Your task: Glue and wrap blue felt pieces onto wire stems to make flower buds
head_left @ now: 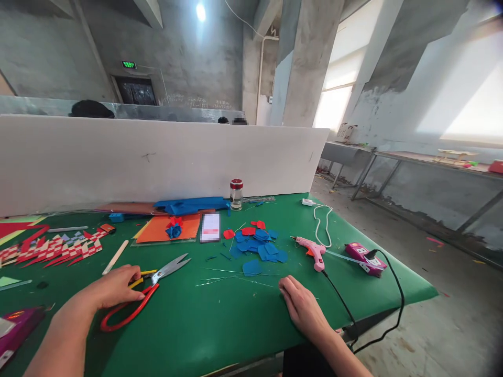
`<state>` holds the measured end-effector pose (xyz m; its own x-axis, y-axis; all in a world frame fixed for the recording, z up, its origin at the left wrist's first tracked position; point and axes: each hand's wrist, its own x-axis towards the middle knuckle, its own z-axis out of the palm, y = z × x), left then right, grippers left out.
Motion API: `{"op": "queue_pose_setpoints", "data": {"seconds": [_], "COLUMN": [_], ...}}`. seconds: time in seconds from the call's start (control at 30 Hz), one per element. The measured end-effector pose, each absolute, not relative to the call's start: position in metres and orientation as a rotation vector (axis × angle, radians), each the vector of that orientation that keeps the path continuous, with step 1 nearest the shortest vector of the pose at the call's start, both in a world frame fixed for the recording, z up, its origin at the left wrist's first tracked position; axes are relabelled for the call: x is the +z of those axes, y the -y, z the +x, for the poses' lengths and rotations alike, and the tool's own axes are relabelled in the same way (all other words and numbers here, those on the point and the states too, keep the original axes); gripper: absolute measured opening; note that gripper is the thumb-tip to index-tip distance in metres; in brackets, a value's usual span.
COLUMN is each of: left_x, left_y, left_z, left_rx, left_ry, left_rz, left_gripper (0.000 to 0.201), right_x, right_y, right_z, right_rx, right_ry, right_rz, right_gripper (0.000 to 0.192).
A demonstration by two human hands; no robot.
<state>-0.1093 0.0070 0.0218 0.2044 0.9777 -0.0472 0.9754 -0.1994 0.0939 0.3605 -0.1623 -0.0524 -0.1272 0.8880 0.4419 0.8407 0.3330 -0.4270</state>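
Observation:
My left hand (120,285) is closed round a yellow-handled tool (136,283), whose working end I cannot make out. Scissors with red handles (135,314) lie beside and partly under it, blades parted and pointing up to the right. My right hand (301,303) rests on the table with curled fingers; what they hold, if anything, is hidden. Thin pale wires (231,277) lie between the hands. Beyond them is a loose pile of blue pieces (261,243) with a few red pieces (248,231). A pink glue gun (312,251) lies right of the pile.
Along the back stand a white board (176,157) and a red-lidded jar (236,195). A phone (210,227) and an orange sheet (157,230) lie ahead. Red-and-white checked strips (55,248) and a wooden stick (115,257) are left. A purple power strip (365,259) with cables sits right.

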Motion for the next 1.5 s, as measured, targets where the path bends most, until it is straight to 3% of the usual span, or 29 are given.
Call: {"op": "queue_pose_setpoints", "data": {"seconds": [0.07,0.17,0.27,0.47,0.67,0.93,1.2,1.5], "left_x": [0.038,0.051,0.038,-0.005,0.005,-0.002,-0.003,0.013], "left_y": [-0.001,0.012,0.020,0.014,-0.024,-0.040,-0.043,-0.006], "left_z": [-0.082,0.000,0.098,0.200,0.201,0.197,0.232,0.192], "left_rx": [0.110,0.449,0.213,0.091,0.211,0.157,0.106,0.038], "left_ry": [-2.014,-1.643,-1.342,-1.475,-1.570,-1.634,-1.261,-1.150], "left_rz": [2.372,2.586,2.589,2.558,2.599,2.587,2.765,2.855], "left_gripper": [0.031,0.038,0.055,0.065,0.043,0.038,0.069,0.067], "right_x": [-0.053,-0.055,-0.058,-0.065,-0.065,-0.066,-0.064,-0.068], "right_y": [0.161,0.157,0.153,0.155,0.156,0.156,0.155,0.155], "right_z": [0.361,0.363,0.369,0.372,0.372,0.373,0.373,0.373], "right_rx": [0.128,0.154,0.123,0.055,0.066,0.071,0.023,0.006], "right_ry": [1.971,1.836,1.589,1.499,1.488,1.491,1.496,1.495], "right_rz": [-1.472,-1.452,-1.492,-1.476,-1.488,-1.501,-1.482,-1.471], "right_gripper": [0.020,0.019,0.019,0.022,0.020,0.018,0.019,0.019]}}
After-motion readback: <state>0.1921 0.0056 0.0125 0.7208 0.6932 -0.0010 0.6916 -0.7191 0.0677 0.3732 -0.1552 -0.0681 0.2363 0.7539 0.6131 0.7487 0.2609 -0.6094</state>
